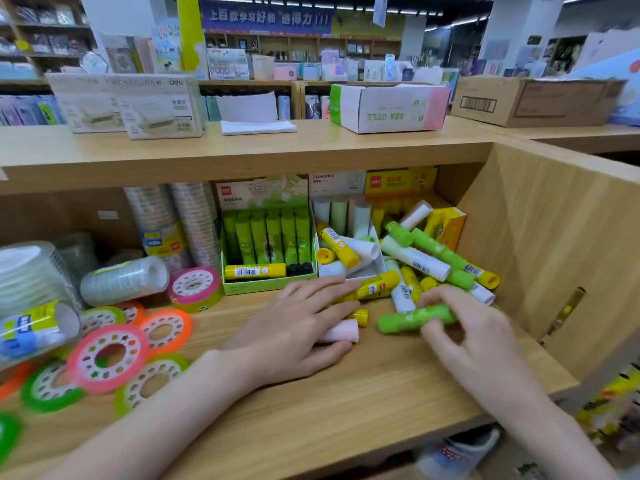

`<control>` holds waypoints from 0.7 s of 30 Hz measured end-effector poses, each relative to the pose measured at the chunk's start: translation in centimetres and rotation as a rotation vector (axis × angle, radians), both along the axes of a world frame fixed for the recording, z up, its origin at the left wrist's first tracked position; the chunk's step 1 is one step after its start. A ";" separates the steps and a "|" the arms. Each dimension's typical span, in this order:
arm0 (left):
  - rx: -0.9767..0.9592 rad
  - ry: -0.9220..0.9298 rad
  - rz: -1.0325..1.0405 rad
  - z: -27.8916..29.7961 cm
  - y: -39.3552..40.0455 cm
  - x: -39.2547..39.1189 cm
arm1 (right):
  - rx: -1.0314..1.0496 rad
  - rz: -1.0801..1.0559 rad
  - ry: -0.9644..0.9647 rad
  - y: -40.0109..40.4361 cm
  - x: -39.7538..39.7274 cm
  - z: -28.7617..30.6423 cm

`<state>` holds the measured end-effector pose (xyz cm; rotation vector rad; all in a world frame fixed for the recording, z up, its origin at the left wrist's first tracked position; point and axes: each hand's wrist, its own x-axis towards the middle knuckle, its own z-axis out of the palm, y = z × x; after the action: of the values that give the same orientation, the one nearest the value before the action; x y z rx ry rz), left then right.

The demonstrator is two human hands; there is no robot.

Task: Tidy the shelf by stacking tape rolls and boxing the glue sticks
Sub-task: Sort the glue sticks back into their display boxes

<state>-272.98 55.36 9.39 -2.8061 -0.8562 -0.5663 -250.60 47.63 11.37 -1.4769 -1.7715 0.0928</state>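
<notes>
My right hand (474,337) pinches a green glue stick (408,319) lying on the wooden shelf (346,386). My left hand (298,327) rests over a pale pink glue stick (341,331), thumb under it and straight fingers touching a yellow stick (375,287). Behind them lies a loose pile of glue sticks (436,263). A green display box (268,249) holds upright green sticks and one yellow stick lying across. A white box (349,244) and a yellow box (446,223) hold more sticks. Coloured tape rolls (110,356) lie scattered at the left.
Sleeves of clear tape rolls (124,280) lie and stand at the back left. The shelf's wooden side wall (540,244) closes the right. On the top board (242,143) stand white product boxes, a "SEA GULL" box (388,107) and a cardboard carton (533,100).
</notes>
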 end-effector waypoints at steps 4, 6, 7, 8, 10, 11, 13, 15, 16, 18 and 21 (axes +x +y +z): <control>-0.039 -0.014 -0.002 0.2 -0.5 -0.1 | 0.037 -0.027 0.210 -0.4 0.3 0.4; -0.021 -0.014 -0.001 0.2 -0.7 -0.4 | 0.026 -0.030 0.259 -0.5 0.4 -0.1; -0.014 -0.013 0.004 0.2 -0.9 -0.5 | 0.020 -0.025 0.304 -0.5 0.3 -0.2; -0.008 -0.011 0.011 0.3 -1.0 -0.7 | 0.014 -0.013 0.370 -0.6 0.2 -0.2; 0.011 -0.004 0.037 0.4 -1.1 -1.0 | -0.024 0.060 0.623 -0.5 0.3 -0.1; 0.020 0.004 0.059 0.5 -1.3 -1.1 | -0.073 0.142 0.795 -0.4 0.3 0.2; 0.023 0.019 0.116 0.7 -1.6 -1.7 | -0.237 0.346 1.097 0.0 0.3 0.6; 0.012 0.030 0.181 0.7 -1.9 -2.4 | -0.346 0.446 1.160 0.8 -0.2 0.9; 0.014 0.036 0.212 0.7 -2.0 -2.8 | -0.372 0.466 1.157 1.3 -0.6 1.0; 0.037 0.037 0.260 0.9 -2.2 -3.6 | -0.406 0.501 1.173 2.1 -1.7 1.7; 0.088 0.047 0.320 0.9 -2.4 -4.8 | -0.407 0.554 1.121 3.4 -3.4 3.3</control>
<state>-277.81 52.94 10.25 -2.5201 -1.2068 -0.4721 -254.02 51.00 14.65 -0.7989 -1.1478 1.3420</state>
